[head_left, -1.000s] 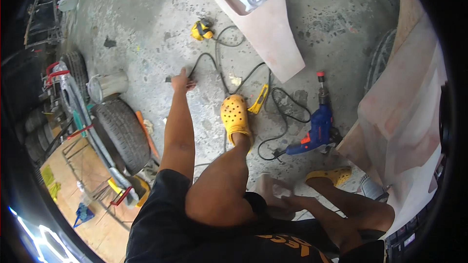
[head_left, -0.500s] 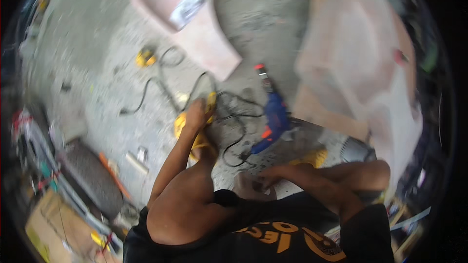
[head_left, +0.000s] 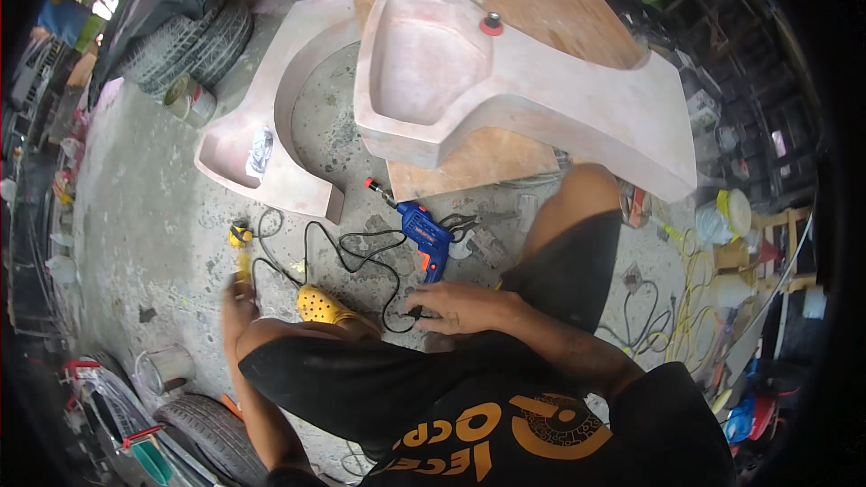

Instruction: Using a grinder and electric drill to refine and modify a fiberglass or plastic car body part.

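Note:
Out to the left, the fingers of my left hand (head_left: 238,308) are closed around a slim yellow thing (head_left: 244,263), blurred by motion. It points toward a yellow and black tape measure (head_left: 239,235) on the floor. My right hand (head_left: 444,307) hangs low in the middle, its fingers loosely stretched and apart, just below the handle of a blue and orange power drill (head_left: 427,239). A round red-edged attachment (head_left: 373,184) sits at the drill's far end. Its black cable (head_left: 354,263) loops over the floor, and part of it passes by my right fingertips.
Two pale pink moulded panels with recesses, a smaller one (head_left: 269,99) and a larger one (head_left: 541,99) on a plywood sheet (head_left: 478,167), lie ahead. A red and metal disc (head_left: 492,23) rests on the larger. Tires (head_left: 216,428), a can (head_left: 170,368) and yellow cables (head_left: 690,280) lie around.
My left hand has moved left, away from my yellow clog, with the slim yellow thing. My right hand has come near the drill handle. The view has shifted, showing more of the far floor.

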`<state>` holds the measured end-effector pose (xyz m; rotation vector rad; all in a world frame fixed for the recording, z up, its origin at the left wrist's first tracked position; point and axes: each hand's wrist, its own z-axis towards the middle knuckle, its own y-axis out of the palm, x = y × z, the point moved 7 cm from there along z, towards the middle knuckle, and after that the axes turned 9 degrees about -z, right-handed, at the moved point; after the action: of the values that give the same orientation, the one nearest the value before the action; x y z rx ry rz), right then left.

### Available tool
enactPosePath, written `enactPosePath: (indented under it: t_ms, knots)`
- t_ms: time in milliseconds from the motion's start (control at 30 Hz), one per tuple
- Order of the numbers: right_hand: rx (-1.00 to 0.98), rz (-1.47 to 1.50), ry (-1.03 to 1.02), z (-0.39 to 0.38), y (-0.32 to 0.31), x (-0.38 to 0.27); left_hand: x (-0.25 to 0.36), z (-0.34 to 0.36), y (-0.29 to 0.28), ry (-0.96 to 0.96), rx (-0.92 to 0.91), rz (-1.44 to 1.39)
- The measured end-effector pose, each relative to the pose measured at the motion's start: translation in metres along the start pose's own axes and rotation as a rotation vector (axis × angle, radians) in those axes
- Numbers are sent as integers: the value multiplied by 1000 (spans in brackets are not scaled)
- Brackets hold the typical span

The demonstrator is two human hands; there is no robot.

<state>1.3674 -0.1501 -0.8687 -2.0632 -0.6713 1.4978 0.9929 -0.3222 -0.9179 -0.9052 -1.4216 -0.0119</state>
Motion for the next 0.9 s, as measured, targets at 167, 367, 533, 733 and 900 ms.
enactPosePath:
  t_ms: [167,367,533,733,900]
  knots:
    - [141,353,-160,-14,-11,-49,191,-83,-151,326,142,-316]
    - [254,722,-303,-39,-9,-77,305,-193,-83,368,-72,-323]
    - [398,1303,-223,-69,-30,-76,293,-247,48,234,-350,-815]
    - [505,1539,-45,-81,-20,-57,257,-273,164,164,-479,-772]
    - [1115,1403,-166,-162,-96,-14,292,-241,152,409,-376,-579]
